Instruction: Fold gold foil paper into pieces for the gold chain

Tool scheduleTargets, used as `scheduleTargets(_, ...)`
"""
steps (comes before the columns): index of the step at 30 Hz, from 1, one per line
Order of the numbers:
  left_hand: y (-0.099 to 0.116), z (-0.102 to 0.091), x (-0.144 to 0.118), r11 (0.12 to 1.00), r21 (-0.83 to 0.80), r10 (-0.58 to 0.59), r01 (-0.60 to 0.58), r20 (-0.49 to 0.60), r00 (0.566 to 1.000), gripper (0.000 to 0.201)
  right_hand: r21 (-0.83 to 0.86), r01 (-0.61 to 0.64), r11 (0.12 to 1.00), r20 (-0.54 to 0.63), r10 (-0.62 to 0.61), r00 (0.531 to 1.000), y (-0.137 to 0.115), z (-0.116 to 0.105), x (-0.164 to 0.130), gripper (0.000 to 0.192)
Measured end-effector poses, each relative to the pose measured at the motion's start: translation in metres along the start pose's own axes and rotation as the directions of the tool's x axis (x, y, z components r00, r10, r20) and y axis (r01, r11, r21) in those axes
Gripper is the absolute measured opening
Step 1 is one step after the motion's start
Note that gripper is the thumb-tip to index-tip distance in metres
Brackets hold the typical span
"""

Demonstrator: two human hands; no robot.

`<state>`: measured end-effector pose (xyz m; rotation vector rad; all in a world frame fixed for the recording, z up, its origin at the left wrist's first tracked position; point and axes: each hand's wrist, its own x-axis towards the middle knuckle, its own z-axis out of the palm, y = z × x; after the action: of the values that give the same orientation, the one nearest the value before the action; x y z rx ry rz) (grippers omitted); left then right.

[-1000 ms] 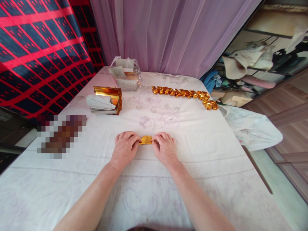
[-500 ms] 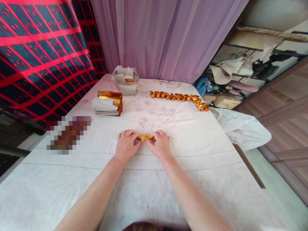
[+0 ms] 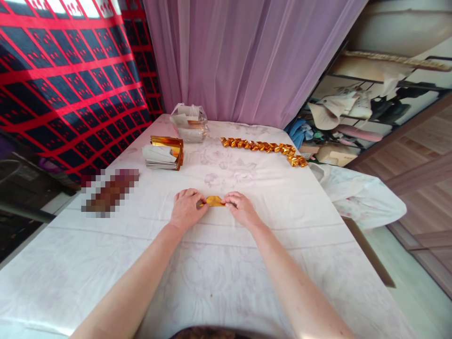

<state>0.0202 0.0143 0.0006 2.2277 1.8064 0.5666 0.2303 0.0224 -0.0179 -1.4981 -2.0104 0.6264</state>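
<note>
A small folded piece of gold foil paper [image 3: 213, 201] lies low over the table between my two hands. Its left end is pinched by my left hand [image 3: 188, 208], thumb against curled fingers. At the other end my right hand [image 3: 241, 207] grips it between thumb and fingertips. The paper's middle shows flat with slanted upper corners; its ends are partly covered by my fingers. Farther back, a stack of gold and grey foil sheets [image 3: 161, 162] stands at the left. A row of folded gold foil pieces [image 3: 259, 146] runs across the back right.
Behind the stack sits a clear plastic bag [image 3: 190, 125] holding more sheets. A flowered white cloth covers the table [image 3: 226, 268]. A blurred patch [image 3: 111, 193] hides something at the left. Shelves with shoes and a hat [image 3: 325, 113] stand right, near a white bag [image 3: 370, 195].
My right hand has shifted slightly right, away from my left. The gold paper between them now looks flatter and shows more of its length. The view has tilted a little.
</note>
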Motion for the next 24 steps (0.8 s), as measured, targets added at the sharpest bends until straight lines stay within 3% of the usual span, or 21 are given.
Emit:
scheduleTargets(5,0.012,0.003,0.002,0.997,0.029,-0.066,0.067,-0.031,0.997,0.022,-0.010,0.039,0.999,-0.005,-0.039,0.999,0.002,0.001,-0.002,0.030)
scheduleTargets(12,0.011,0.004,0.002,0.995,0.019,-0.096,0.097,-0.026,0.995,0.016,-0.036,0.048,0.998,-0.020,-0.049,0.999,0.000,0.002,-0.003,0.030)
scheduleTargets(18,-0.002,-0.001,0.002,0.999,-0.013,-0.048,0.048,0.016,0.999,0.010,-0.034,0.046,0.998,-0.018,-0.047,0.999,-0.001,0.002,-0.004,0.029)
scheduleTargets(24,-0.012,-0.003,-0.002,0.998,-0.052,0.049,-0.047,0.032,0.998,0.017,-0.061,0.059,0.996,0.031,-0.057,0.998,-0.003,-0.005,-0.001,0.024)
